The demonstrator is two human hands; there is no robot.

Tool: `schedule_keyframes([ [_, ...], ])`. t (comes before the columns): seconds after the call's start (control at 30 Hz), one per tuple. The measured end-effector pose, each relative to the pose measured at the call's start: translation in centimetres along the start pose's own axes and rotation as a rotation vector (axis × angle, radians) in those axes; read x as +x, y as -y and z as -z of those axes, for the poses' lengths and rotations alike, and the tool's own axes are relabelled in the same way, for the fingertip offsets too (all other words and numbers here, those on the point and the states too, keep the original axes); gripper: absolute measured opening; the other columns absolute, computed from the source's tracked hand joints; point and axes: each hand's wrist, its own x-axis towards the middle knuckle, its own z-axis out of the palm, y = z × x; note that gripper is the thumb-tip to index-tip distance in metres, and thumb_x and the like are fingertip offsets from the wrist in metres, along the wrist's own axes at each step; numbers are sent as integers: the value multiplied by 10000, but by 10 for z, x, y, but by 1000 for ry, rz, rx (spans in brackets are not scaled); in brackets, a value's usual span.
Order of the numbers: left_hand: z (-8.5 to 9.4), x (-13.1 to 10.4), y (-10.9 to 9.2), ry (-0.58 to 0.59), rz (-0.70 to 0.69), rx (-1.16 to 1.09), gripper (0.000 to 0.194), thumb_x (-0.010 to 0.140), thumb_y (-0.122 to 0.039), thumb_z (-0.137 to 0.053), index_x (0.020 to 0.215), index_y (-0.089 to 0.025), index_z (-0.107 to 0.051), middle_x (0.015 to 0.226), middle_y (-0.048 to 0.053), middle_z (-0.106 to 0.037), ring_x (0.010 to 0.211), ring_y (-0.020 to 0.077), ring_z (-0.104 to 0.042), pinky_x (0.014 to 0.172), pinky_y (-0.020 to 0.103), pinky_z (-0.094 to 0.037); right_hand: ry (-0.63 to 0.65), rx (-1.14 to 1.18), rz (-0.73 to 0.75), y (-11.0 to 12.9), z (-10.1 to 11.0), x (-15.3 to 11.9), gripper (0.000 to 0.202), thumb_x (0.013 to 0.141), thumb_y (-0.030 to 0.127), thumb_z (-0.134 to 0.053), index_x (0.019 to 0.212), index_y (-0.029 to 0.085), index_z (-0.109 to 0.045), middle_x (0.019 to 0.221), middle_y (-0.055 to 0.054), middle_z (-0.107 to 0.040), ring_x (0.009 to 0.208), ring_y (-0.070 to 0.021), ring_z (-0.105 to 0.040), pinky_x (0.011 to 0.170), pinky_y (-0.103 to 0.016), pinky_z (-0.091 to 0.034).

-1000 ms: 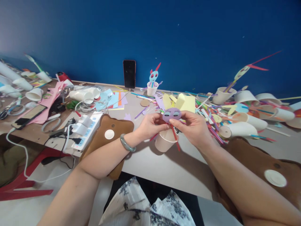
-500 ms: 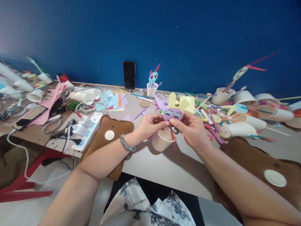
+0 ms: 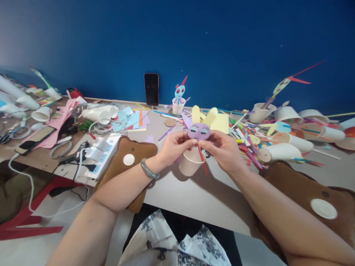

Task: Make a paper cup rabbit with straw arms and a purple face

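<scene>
A purple paper face (image 3: 199, 131) with drawn eyes and lashes and two yellow ears (image 3: 210, 116) is held upright between both hands. My left hand (image 3: 177, 146) pinches its lower left edge. On the right side, my right hand (image 3: 222, 147) grips it between thumb and fingers. A red strip (image 3: 202, 157) hangs below the face, in front of a white paper cup (image 3: 190, 165) that stands on the table beneath my hands. Part of the cup's rim is hidden by my fingers.
Behind stands a cup with a blue paper figure (image 3: 179, 105), beside a phone (image 3: 151, 89) leaning on the wall. Paper cups (image 3: 280, 153) and coloured sticks lie right. A power strip (image 3: 104, 157) and brown cushions (image 3: 131, 177) flank my arms.
The purple face has moved slightly left and down and tilted back, and its yellow ears now stand out above it. Both hands still hold it.
</scene>
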Motion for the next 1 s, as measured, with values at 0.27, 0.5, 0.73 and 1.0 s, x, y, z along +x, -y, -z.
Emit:
schedule_keyframes([
  [0.27,12,7,-3,-25,34,-123,448,682,-473,-900,913,-154,-687,842,41,-729,769,139,-671,734,276,-526,330,-131,-19,-5,2,1,834,611,514,-916,1326,249,-579,1318,-118,-696,1225,-350,-658,1001,-494,-552],
  [0.5,11,7,-3,-36,39,-114,472,679,-450,-913,956,-146,-683,857,60,-734,793,164,-690,734,291,-544,211,-251,4,0,-10,-6,617,684,400,-847,1231,246,-605,1230,-87,-725,1130,-341,-693,982,-502,-551],
  [0.73,11,4,-7,-121,22,-3,396,749,-492,-848,833,-138,-692,759,29,-695,700,132,-621,662,269,-500,220,-262,-3,-2,-14,-10,690,709,391,-826,1315,234,-535,1251,-117,-716,1108,-334,-704,966,-503,-559],
  [1.0,11,3,-10,-127,18,33,373,740,-475,-850,745,-143,-680,706,22,-681,664,124,-606,639,269,-486,191,-280,-15,-6,-14,-13,766,718,434,-826,1381,235,-499,1289,-137,-696,1171,-360,-680,990,-525,-541],
])
